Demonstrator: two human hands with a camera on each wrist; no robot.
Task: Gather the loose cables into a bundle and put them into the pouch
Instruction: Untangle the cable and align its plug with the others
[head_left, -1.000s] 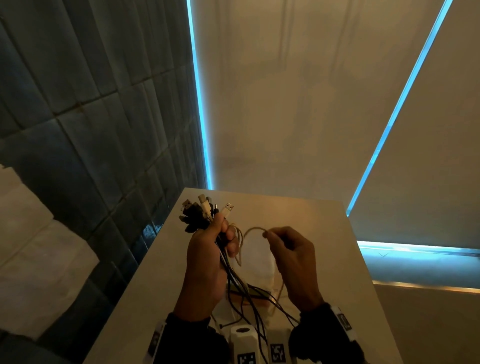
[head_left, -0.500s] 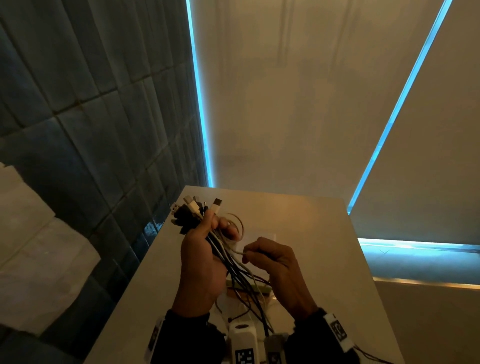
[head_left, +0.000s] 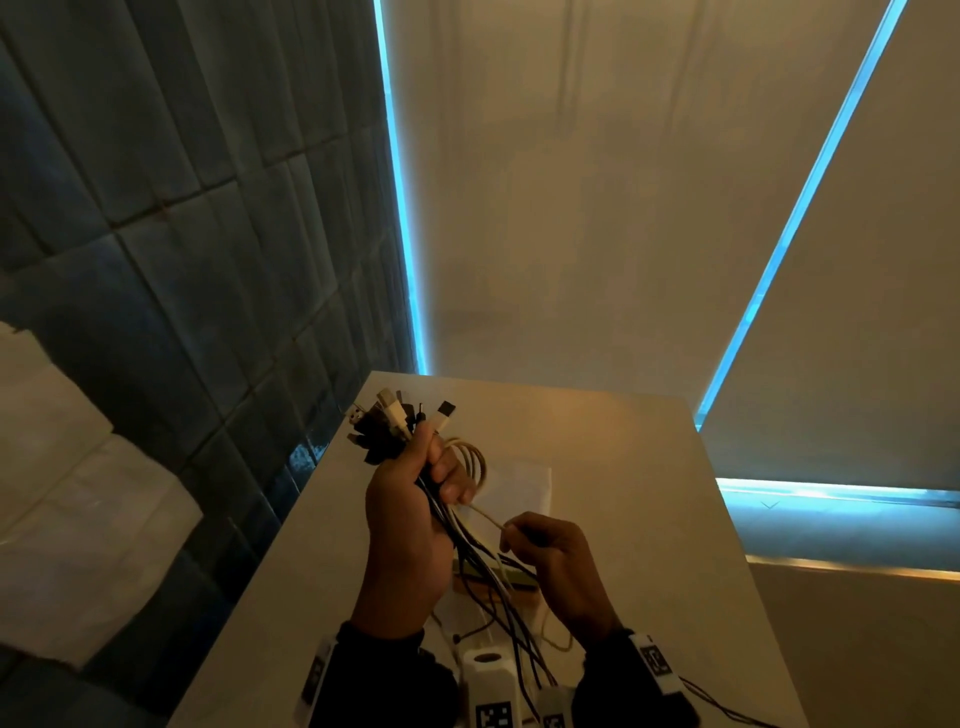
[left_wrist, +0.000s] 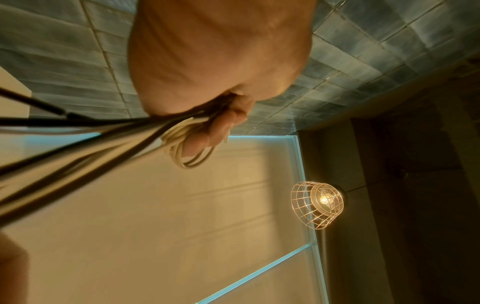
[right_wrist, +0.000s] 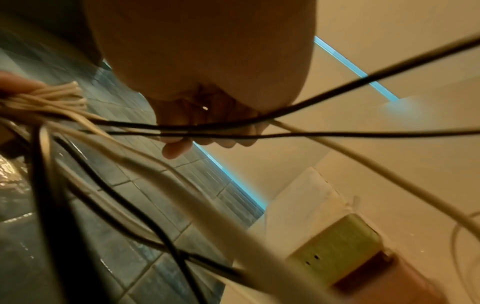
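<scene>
Dim tiled walls flank the pale worktop. Cables are gripped in the left hand, plugs at 12 o'clock; one pale strand is pinched by the right hand. Even loops should be wound snugly. No pouch can be identified.

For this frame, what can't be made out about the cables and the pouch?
- Pouch: head view shows only a pale flat shape; the left hand and cables cover its opening.
- Cable count: strands overlap; blurred in the right wrist view.
- Right hand: pinches a beige cable; fingertips curled out of view.
</scene>
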